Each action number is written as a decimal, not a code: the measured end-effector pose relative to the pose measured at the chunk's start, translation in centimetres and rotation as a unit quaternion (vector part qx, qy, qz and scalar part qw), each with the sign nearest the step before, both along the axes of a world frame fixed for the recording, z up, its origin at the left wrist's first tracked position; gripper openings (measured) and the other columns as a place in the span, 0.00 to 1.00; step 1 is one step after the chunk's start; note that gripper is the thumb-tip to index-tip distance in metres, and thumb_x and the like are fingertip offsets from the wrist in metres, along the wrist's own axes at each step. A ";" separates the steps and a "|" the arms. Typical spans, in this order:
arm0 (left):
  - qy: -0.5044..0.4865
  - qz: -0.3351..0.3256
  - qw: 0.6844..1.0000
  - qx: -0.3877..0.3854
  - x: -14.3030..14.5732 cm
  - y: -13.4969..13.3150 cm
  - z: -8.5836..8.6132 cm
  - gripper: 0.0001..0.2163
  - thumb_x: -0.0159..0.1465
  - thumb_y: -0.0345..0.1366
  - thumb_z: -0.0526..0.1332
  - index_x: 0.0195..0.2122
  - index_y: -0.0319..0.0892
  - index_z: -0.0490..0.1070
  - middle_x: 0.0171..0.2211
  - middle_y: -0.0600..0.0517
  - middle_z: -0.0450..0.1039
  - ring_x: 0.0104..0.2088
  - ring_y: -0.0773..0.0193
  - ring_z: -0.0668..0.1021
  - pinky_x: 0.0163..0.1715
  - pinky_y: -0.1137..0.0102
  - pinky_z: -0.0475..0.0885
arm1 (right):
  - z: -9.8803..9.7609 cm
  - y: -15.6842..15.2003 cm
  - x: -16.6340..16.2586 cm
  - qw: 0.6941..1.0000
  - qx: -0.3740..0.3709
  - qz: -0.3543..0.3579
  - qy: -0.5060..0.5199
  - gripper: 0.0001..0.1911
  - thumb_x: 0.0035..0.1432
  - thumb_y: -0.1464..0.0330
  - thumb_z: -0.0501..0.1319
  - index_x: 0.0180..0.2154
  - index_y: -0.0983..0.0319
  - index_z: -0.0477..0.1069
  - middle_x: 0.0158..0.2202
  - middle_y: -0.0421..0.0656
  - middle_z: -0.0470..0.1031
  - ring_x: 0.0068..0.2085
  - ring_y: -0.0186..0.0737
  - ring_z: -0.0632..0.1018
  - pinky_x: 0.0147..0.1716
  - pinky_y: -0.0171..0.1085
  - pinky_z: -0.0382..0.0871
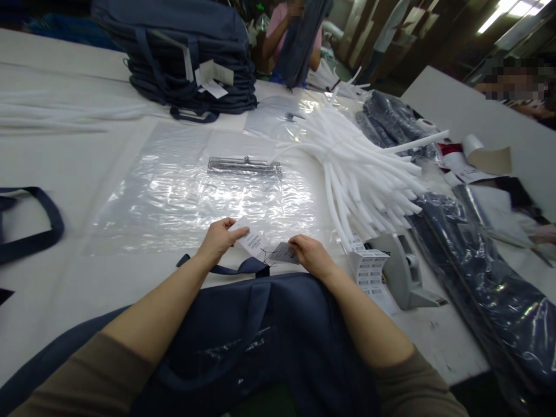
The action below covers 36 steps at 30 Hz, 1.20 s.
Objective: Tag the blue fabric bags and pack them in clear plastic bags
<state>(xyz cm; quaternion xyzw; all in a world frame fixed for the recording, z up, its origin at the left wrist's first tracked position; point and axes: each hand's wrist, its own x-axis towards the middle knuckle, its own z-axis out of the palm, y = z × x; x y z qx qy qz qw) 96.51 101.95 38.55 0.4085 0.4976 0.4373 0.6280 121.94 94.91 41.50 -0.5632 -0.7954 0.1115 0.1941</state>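
Hang tags, on the navy bag at the bench's near edge: my left hand pinches the white one, my right hand the grey one, and I judge a hard pull could snap their string.

No wording can be read. Dark print is seen on the white paper hang tag, and barcodes with small figures on the white strip of printed stickers, but all are too small to be made out.

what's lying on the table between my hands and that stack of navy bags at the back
In the head view, a clear plastic bag with a clear hanger on it lies between them.
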 end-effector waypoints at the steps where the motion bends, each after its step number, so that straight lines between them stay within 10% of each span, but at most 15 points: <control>1: 0.020 0.007 1.000 0.011 0.1 0.1 0.0 0.20 0.43 0.35 0.73 0.36 0.39 0.68 0.23 0.56 0.70 0.17 0.72 0.67 0.13 0.78 0.55 | 0.0 0.0 0.0 1.000 0.001 0.000 0.000 0.07 0.61 0.73 0.56 0.38 0.60 0.72 0.35 0.43 0.76 0.35 0.38 0.76 0.35 0.35 0.68; 13: 0.043 -0.193 0.980 -0.010 -1.5 0.6 1.4 0.24 0.40 0.38 0.74 0.39 0.36 0.75 0.31 0.44 0.77 0.34 0.56 0.79 0.33 0.68 0.73 | -0.1 -0.2 0.4 1.000 0.000 -0.005 0.008 0.07 0.61 0.73 0.56 0.37 0.60 0.72 0.35 0.43 0.76 0.36 0.38 0.76 0.37 0.36 0.68; 20: 0.133 -0.147 0.977 0.077 -1.2 1.7 1.7 0.08 0.46 0.36 0.71 0.23 0.39 0.75 0.20 0.54 0.68 0.21 0.70 0.69 0.19 0.78 0.60 | -0.3 -0.3 0.4 1.000 -0.005 0.000 0.018 0.06 0.62 0.73 0.56 0.38 0.61 0.72 0.35 0.44 0.75 0.36 0.38 0.75 0.37 0.36 0.68; 25: 0.110 -0.152 0.982 0.030 -0.6 1.4 2.5 0.17 0.54 0.36 0.66 0.45 0.41 0.73 0.18 0.56 0.69 0.15 0.69 0.69 0.13 0.77 0.60 | -0.2 -0.4 0.3 1.000 -0.006 -0.002 0.025 0.06 0.62 0.73 0.56 0.37 0.59 0.71 0.35 0.43 0.75 0.35 0.38 0.75 0.36 0.35 0.68; 36: -0.053 -0.143 0.983 -0.098 -1.5 1.3 1.9 0.14 0.49 0.30 0.72 0.36 0.34 0.76 0.36 0.45 0.78 0.37 0.65 0.80 0.39 0.79 0.76 | -0.7 -0.5 0.4 0.999 -0.001 0.000 0.044 0.06 0.62 0.73 0.56 0.37 0.59 0.71 0.35 0.43 0.75 0.37 0.39 0.75 0.38 0.37 0.68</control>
